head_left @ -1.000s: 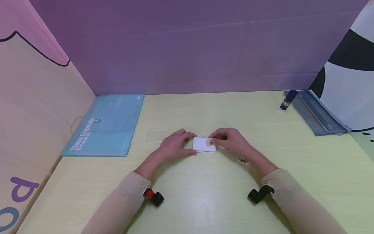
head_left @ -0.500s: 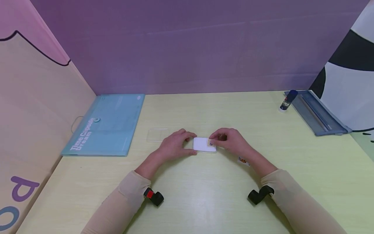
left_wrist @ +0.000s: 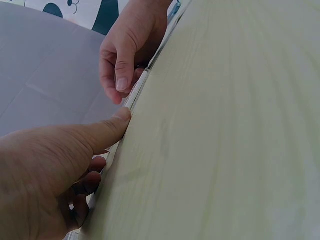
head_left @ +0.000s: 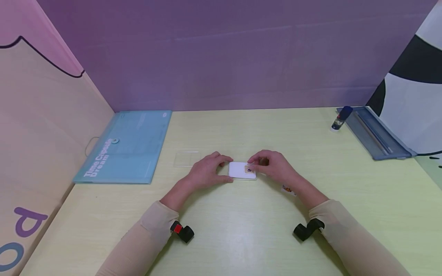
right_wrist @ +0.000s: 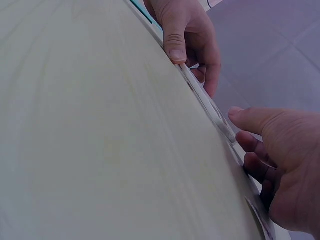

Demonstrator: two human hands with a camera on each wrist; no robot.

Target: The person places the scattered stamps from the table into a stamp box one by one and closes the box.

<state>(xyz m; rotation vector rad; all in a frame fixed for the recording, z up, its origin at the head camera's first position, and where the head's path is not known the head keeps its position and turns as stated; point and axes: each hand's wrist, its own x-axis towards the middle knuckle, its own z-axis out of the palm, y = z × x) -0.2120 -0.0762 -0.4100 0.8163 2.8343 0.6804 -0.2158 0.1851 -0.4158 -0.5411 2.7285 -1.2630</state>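
Note:
My left hand holds the left end of a flat white rounded rectangle in a clear rim, its thumb on the near edge and fingers on the far edge. In the left wrist view, that thumb presses along the thin rim. A small square sticker with a dark figure lies at the rectangle's right end. My right hand pinches at the sticker's right side with thumb and forefinger; the exact contact is hidden. A second small picture piece lies on the table beside the right wrist.
A clear rectangular lid-like piece lies left of the left hand. A blue document folder lies at the left. At the right, a glue stick stands by a blue zip pouch. A purple partition borders the table's back.
The sticker has come down slightly, and its upper edge now sits lower on the white rectangle. The left hand has kept its hold; the right fingertips have barely shifted.

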